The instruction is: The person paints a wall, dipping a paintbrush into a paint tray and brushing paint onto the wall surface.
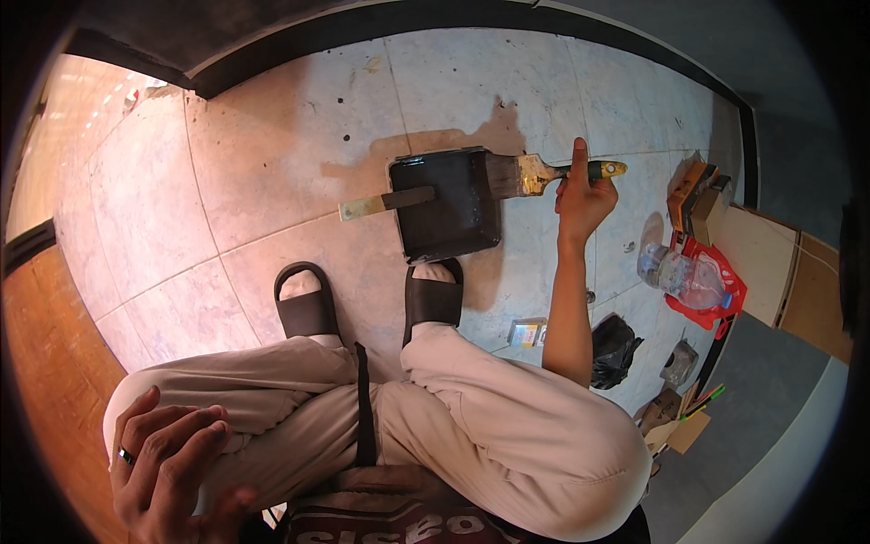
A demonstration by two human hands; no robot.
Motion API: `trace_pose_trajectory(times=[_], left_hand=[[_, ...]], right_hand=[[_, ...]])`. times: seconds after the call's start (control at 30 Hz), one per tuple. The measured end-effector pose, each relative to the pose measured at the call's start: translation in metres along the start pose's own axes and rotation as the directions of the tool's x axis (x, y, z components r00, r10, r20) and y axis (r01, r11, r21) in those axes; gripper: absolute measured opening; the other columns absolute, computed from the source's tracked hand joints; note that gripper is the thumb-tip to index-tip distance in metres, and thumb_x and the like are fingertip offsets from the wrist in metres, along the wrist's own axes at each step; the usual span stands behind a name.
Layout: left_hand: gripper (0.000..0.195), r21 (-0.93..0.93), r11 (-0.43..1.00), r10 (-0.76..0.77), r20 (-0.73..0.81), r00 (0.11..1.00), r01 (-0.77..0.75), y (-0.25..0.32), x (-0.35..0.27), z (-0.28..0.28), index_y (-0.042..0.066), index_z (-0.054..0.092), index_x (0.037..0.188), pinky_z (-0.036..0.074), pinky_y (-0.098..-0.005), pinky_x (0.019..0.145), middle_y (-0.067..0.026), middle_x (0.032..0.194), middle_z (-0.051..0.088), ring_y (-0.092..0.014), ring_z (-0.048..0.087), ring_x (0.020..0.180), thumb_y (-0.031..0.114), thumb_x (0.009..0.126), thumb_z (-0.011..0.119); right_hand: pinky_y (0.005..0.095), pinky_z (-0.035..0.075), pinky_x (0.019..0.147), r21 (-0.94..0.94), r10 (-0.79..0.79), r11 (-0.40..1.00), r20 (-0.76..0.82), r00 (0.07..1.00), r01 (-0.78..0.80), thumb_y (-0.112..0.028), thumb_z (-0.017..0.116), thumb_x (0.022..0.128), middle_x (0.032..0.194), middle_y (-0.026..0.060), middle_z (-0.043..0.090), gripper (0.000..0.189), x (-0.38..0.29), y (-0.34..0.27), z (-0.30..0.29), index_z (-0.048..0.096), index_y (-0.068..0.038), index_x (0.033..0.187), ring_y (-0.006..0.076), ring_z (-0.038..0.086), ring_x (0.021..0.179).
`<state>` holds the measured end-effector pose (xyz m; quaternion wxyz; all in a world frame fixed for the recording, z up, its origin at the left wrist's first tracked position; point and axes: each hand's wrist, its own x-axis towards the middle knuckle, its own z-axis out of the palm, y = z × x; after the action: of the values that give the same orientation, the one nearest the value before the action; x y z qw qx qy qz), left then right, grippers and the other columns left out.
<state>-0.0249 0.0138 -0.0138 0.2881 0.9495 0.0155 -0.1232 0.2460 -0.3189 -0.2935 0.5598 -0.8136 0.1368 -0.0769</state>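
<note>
My right hand (586, 197) grips a wide paintbrush (537, 175) by its dark green and yellow handle, with the index finger stretched out over it. The brush's dark bristles reach the right rim of a black paint tray (448, 204); whether they touch it I cannot tell. A flat wooden stick (363, 207), its far end coated dark, lies across the tray's left rim. Dark paint coats the inside of the tray. Above my left knee is my left hand (173, 455), fingers loosely bent and apart, with nothing in it; a ring sits on one finger.
Tray and slippered feet (304, 309) share a tiled floor (272, 170) spotted with dark drips. To the right are cardboard boxes (697, 197), a plastic bottle (693, 275) on a red bag (731, 265), a black plastic bag (612, 350) and a small pack (527, 333). A dark-edged wall (306, 41) bounds the far side.
</note>
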Motion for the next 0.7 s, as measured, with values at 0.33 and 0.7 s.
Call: trace_pose_trajectory(times=[0.33, 0.7], left_hand=[[0.039, 0.008, 0.987, -0.158, -0.039, 0.987, 0.159, -0.01, 0.013, 0.009, 0.005, 0.073, 0.103, 0.05, -0.0505, 0.098, -0.0112, 0.097, 0.074, -0.032, 0.071, 0.094, 0.028, 0.075, 0.085], [0.017, -0.268, 0.924, -0.303, -0.081, 0.949, 0.272, -0.083, 0.095, 0.01, 0.009, 0.077, 0.094, 0.057, -0.0346, 0.067, -0.0101, 0.089, 0.076, -0.025, 0.071, 0.068, 0.025, 0.09, 0.078]], right_hand=[[0.0259, 0.025, 0.032, -0.052, -0.004, 0.999, -0.094, 0.996, 0.0, -0.031, 0.077, 0.094, 0.047, -0.0002, 0.048, 0.05, 0.014, -0.011, -0.012, 0.052, -0.01, 0.057, 0.0076, 0.039, 0.034], [0.0286, 0.037, 0.037, 0.485, -0.152, 0.869, 0.08, 0.985, 0.095, -0.028, 0.05, 0.103, 0.057, 0.0075, 0.049, 0.024, 0.048, -0.2, -0.075, 0.048, -0.008, 0.089, 0.0188, 0.051, 0.041]])
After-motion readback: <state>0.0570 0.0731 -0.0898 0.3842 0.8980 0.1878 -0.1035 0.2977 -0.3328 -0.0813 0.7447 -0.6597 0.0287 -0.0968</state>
